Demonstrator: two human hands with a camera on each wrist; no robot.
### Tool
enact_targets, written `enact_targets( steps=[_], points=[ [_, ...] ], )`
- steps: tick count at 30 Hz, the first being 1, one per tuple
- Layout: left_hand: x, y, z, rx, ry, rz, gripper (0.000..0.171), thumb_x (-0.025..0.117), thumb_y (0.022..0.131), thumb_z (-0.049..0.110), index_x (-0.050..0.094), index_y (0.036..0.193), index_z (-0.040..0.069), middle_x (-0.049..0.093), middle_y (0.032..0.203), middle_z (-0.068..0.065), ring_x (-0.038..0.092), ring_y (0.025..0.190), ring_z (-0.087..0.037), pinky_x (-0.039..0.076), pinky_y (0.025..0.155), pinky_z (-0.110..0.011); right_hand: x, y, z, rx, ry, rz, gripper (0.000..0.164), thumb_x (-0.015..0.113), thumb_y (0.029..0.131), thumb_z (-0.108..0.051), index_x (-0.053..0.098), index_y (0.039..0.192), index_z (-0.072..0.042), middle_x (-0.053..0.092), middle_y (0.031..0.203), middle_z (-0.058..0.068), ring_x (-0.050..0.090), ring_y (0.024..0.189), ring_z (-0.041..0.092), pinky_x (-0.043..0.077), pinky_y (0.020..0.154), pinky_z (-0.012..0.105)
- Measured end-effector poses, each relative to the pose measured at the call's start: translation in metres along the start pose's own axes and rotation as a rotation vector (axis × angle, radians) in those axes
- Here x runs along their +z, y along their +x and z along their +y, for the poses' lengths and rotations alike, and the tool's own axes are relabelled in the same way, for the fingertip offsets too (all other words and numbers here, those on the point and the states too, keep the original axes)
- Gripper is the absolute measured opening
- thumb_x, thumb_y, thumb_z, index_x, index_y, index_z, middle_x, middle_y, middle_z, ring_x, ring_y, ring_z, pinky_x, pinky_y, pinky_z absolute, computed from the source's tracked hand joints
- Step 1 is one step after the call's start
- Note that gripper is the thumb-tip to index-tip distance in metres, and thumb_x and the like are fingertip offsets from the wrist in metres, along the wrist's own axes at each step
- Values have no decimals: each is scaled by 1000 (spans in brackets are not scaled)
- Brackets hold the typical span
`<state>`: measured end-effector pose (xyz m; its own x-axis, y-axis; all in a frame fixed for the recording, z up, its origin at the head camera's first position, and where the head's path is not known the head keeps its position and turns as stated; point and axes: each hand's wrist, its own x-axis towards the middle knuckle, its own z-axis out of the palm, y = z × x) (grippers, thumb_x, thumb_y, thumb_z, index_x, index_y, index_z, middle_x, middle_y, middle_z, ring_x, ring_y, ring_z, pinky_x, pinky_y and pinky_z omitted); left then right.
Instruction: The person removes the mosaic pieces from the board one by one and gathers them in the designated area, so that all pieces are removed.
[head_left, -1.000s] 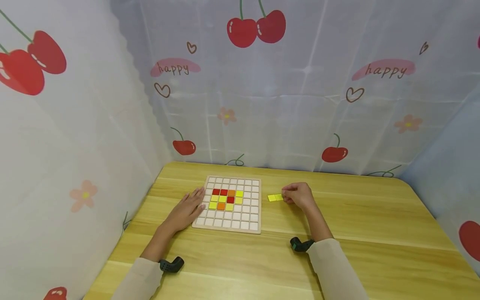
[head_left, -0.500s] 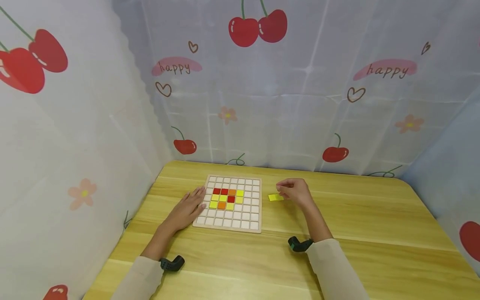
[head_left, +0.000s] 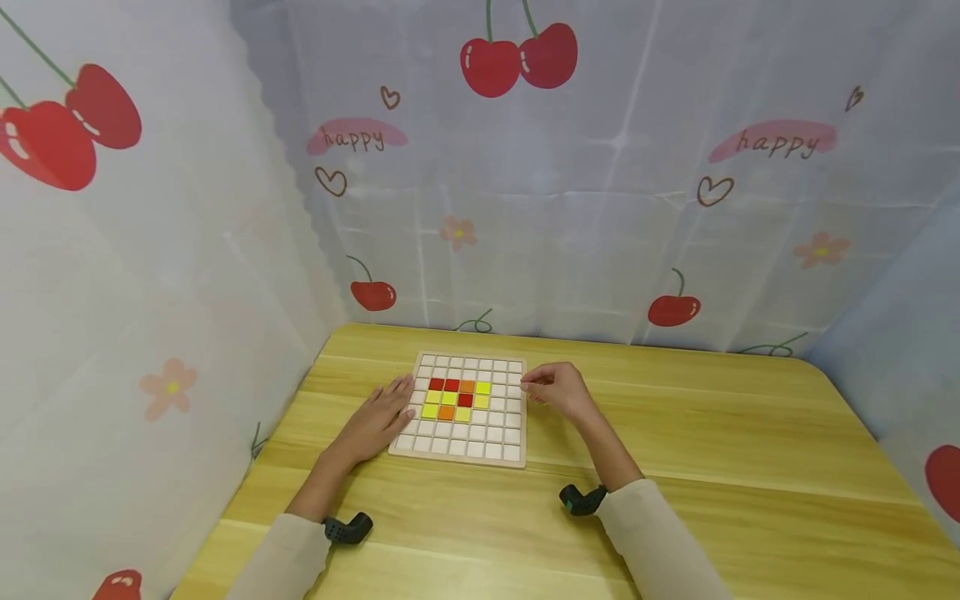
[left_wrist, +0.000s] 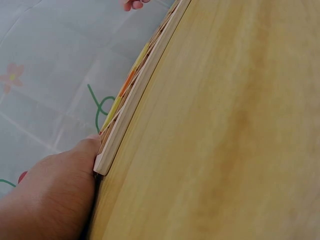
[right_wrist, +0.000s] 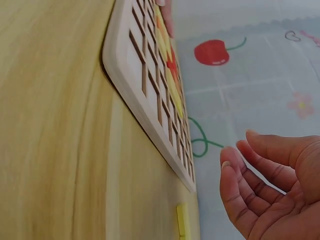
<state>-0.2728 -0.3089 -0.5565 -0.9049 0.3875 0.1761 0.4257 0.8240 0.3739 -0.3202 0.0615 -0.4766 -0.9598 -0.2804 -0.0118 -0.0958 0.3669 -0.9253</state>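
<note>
A square wooden grid board (head_left: 457,460) lies on the table, with red, orange and yellow square tiles (head_left: 449,399) grouped in its middle cells. My left hand (head_left: 377,423) rests along its left edge with fingers extended; the left wrist view has the thumb at the board's rim. At the board's right edge is my right hand (head_left: 558,390), thumb and fingers bent toward each other. I cannot tell whether a tile is between those fingertips. In the right wrist view, yellow tiles (right_wrist: 182,220) lie on the table beside the board; the right hand hides them in the head view.
The wooden table (head_left: 720,467) extends right of the board and in front of it. A cherry-printed curtain (head_left: 585,233) hangs behind the table and on both sides. A dark wrist device (head_left: 348,529) sits at the left sleeve, another device (head_left: 582,500) at the right.
My right hand has moved left from the loose yellow tiles to the board's right edge, now covering those tiles in the head view. My left hand has stayed on the board's left edge.
</note>
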Motion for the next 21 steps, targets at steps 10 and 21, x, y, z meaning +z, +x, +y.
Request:
enact_targets(
  steps=[10, 21],
  points=[
    [-1, 1, 1, -8, 9, -5, 62, 40, 110, 41, 26, 161, 7, 21, 167, -6, 17, 155, -27, 14, 123, -55, 19, 11, -6, -15, -58, -46, 11, 74, 93, -6, 77, 100, 2, 72, 92, 10, 72, 83, 28, 62, 78, 40],
    [1, 0, 1, -12, -3, 1, 62, 41, 110, 39, 26, 160, 6, 22, 167, -7, 17, 155, -27, 15, 123, -55, 34, 27, -9, -86, -136, -76, 8, 74, 92, -3, 77, 95, 4, 71, 83, 12, 69, 70, 24, 59, 64, 31]
  ],
)
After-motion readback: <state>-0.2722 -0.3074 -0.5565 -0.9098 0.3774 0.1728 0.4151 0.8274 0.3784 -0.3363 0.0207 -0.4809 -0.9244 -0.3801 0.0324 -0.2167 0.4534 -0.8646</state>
